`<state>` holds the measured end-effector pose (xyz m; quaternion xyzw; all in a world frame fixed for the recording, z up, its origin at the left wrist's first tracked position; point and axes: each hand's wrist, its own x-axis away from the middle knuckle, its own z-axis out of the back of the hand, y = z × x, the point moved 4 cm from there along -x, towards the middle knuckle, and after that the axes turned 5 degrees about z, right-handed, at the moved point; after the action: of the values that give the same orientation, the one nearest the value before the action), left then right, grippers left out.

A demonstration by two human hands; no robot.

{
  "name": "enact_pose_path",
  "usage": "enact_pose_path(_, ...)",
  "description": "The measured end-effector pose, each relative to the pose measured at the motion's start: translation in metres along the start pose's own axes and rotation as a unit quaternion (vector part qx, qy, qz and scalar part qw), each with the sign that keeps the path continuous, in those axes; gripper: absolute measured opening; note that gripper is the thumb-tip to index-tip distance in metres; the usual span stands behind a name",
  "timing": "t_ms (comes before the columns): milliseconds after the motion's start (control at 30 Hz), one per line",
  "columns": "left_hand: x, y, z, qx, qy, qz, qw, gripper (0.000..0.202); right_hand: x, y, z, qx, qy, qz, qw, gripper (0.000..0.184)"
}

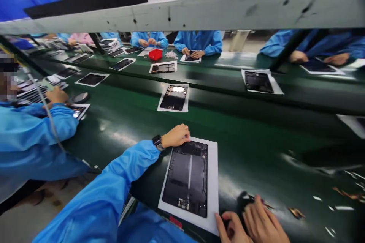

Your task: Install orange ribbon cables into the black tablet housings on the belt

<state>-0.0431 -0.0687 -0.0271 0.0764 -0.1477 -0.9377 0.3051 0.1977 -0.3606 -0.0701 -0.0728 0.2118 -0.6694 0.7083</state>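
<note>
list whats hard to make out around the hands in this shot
Head view:
- Dark item at the right hand: blurred and partly covered by the fingers; the bottom edge cuts off the hand.
- Watch on the left wrist: the screen is too angled to read.
- Copper-coloured scraps: blurred, too small to identify.

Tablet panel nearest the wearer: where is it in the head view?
The tablet panel lies on a white sheet at lower centre of the head view, below the left hand and beside the right hand.
</note>
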Motion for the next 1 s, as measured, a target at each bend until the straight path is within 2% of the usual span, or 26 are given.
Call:
enact_pose_path(33, 0.000, 0.001, -0.001, -0.005, 0.004, 0.001, 1.000, 0.014, 0.000, -0.001, -0.001, 0.060, 0.001, 0.058, 0.997, 0.043)
enact_pose_path(100, 0.001, 0.004, 0.000, -0.019, 0.011, 0.003, 1.000, 0.015, -0.001, -0.010, -0.005, 0.195, 0.004, 0.170, 0.966, 0.043)
enact_pose_path(167, 0.000, 0.009, 0.000, -0.031, 0.014, 0.002, 0.999, 0.016, -0.004, -0.020, -0.007, 0.280, -0.002, 0.222, 0.934, 0.043)
enact_pose_path(267, -0.004, 0.021, -0.004, -0.034, 0.014, -0.010, 0.999, 0.017, -0.007, -0.027, 0.000, 0.286, -0.009, 0.207, 0.936, 0.046)
enact_pose_path(400, -0.010, 0.027, -0.007, -0.006, 0.019, -0.009, 1.000, 0.016, 0.005, -0.026, 0.013, 0.218, -0.025, 0.215, 0.952, 0.061)
enact_pose_path(533, -0.016, 0.008, -0.005, 0.049, -0.014, 0.073, 0.996, 0.016, 0.039, -0.003, 0.029, 0.203, 0.004, 0.157, 0.966, 0.072)
enact_pose_path(600, -0.019, 0.003, -0.006, 0.058, -0.041, 0.091, 0.993, 0.012, 0.057, 0.014, 0.035, 0.206, 0.012, 0.116, 0.972, 0.075)
enact_pose_path(767, -0.032, 0.020, -0.012, 0.061, -0.044, 0.082, 0.994, 0.013, 0.088, 0.040, 0.049, 0.215, 0.031, 0.039, 0.975, 0.074)
enact_pose_path(900, -0.047, 0.039, -0.020, 0.060, -0.041, 0.060, 0.996, 0.012, 0.090, 0.034, 0.065, 0.194, 0.050, 0.014, 0.980, 0.068)
enact_pose_path(1000, -0.052, 0.040, -0.019, 0.059, -0.052, 0.034, 0.996, 0.010, 0.066, 0.018, 0.070, 0.199, 0.104, -0.002, 0.975, 0.063)
